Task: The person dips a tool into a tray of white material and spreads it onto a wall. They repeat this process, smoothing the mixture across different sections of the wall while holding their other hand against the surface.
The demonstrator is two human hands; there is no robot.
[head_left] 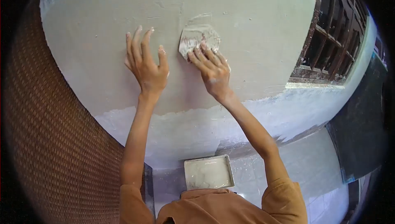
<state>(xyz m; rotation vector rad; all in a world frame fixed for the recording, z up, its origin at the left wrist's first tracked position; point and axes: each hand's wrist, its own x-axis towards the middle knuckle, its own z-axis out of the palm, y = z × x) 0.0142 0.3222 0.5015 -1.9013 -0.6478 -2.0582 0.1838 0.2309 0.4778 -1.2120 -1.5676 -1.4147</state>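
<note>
My right hand (212,70) presses a flat, putty-smeared spreader (199,39) against the wall, its fingers bent over the lower part of the blade. Wet-looking grey-beige putty (247,39) coats the upper wall around it, with small ridges and specks. To the left, my left hand (147,63) is raised before the coated wall with fingers spread and nothing in them; whitish smears mark its fingertips. Below, a shallow rectangular tray (231,170) holding pale putty sits in front of my body.
A woven brown panel (61,142) runs along the left side. At the upper right is a dark wooden window (329,39) with a pale sill. The lower wall (181,133) is whiter, above a splattered grey tile floor (304,154). A dark board (362,121) stands at the right.
</note>
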